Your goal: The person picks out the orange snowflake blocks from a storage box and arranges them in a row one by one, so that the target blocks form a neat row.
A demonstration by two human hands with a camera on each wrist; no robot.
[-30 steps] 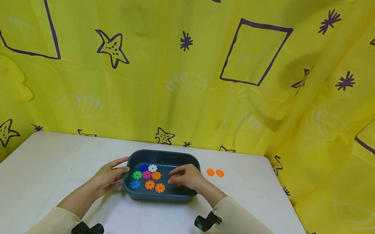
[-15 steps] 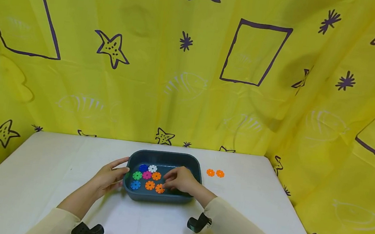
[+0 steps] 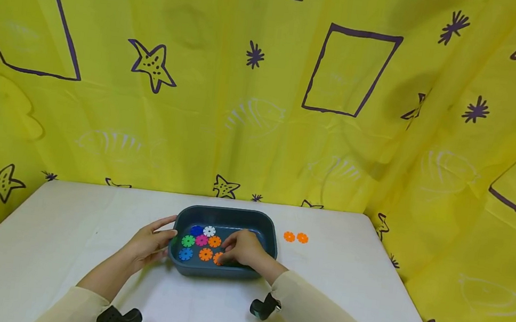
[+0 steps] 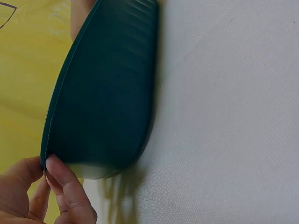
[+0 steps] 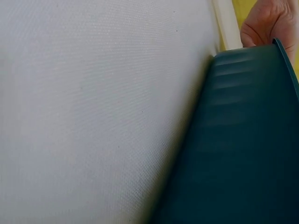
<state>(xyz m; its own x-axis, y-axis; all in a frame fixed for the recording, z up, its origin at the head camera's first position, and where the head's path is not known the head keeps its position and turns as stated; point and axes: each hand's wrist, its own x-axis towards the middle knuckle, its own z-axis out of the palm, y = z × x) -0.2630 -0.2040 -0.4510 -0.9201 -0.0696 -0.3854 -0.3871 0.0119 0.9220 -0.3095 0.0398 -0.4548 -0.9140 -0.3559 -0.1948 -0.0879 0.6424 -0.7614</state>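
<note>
A dark teal plastic tray (image 3: 225, 273) stands on the table, holding several small notched discs: a dark blue disc (image 3: 196, 231), a white disc (image 3: 209, 231), a green disc (image 3: 188, 241), a pink disc (image 3: 201, 240), a lighter blue disc (image 3: 186, 254) and three orange ones. My left hand (image 3: 149, 243) pinches the tray's left rim, as the left wrist view shows. Inside the tray is my right hand (image 3: 244, 248), fingers bent, its fingertips partly covering the lower right orange disc (image 3: 217, 257). I cannot tell whether they pinch it. The right wrist view shows mostly tray wall.
Two more orange discs (image 3: 296, 237) lie side by side on the white table (image 3: 99, 233), right of the tray. A yellow patterned curtain (image 3: 183, 136) hangs behind and at both sides. Each wrist wears a small black camera (image 3: 119, 320).
My right hand has moved left and slightly down inside the tray, its fingertips reaching the lower right orange disc. The left hand stays on the rim.
</note>
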